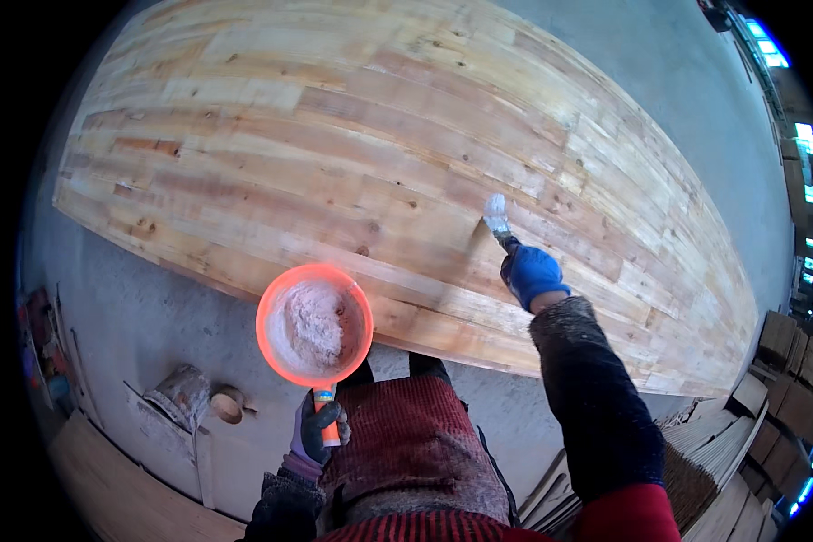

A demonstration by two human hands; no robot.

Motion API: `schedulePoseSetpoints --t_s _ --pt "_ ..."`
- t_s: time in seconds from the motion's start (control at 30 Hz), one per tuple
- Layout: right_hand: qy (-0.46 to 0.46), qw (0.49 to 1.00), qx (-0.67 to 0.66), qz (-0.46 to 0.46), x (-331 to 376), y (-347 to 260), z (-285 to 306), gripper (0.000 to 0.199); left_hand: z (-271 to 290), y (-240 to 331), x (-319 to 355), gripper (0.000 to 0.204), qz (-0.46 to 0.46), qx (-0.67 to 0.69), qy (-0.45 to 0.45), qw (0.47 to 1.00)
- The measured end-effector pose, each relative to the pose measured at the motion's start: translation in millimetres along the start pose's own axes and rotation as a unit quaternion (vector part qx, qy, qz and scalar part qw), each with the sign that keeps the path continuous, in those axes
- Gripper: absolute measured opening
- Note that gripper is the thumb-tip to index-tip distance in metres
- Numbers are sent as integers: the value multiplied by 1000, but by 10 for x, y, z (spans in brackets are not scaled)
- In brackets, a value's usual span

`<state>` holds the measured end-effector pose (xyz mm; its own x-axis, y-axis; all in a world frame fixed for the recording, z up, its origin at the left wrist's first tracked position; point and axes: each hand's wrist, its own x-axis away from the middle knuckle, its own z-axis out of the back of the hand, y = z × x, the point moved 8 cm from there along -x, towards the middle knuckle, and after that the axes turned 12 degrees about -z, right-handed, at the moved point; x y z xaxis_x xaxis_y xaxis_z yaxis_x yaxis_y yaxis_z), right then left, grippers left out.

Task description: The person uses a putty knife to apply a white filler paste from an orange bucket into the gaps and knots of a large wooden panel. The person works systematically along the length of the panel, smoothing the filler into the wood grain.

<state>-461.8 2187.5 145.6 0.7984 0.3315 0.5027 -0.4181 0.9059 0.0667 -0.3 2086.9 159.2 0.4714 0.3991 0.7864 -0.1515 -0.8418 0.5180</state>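
Observation:
My left hand (313,432), in a purple and dark grey glove, is closed round the handle of an orange plastic ladle (368,307). Pale pinkish-white putty (309,323) lies thick in its round bowl, which overhangs the near edge of a large wooden panel (271,172). Farther right, over the panel, my right hand (531,274) in a blue glove grips a putty knife (497,215). White putty coats its blade, which points away from me at the wood. Whether the blade tip touches the surface I cannot tell. Strips of knotty timber make up the panel, with whitish smears in places.
On the concrete floor at the lower left stand a stained bucket (182,396) and a small round pan (228,404). Long boards (122,479) lie at the lower left edge. Stacked timber (696,447) fills the lower right, with more wood piles (799,379) beyond.

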Motion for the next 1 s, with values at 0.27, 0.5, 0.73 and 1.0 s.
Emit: schedulePoseSetpoints --t_s 0.27,0.5,0.73,1.0 --pt "26 999 -17 -20 294 -49 9 33 7 33 -59 25 -8 -4 -5 1000" --pt "-6 999 -11 -43 3 -38 -52 26 -47 9 -6 17 9 -15 5 1000" --pt "40 999 10 -1 -4 -24 -21 27 -46 -127 -22 43 0 14 7 1000" --pt "11 998 53 -14 -181 284 62 32 -137 -245 -113 36 36 73 0 997"
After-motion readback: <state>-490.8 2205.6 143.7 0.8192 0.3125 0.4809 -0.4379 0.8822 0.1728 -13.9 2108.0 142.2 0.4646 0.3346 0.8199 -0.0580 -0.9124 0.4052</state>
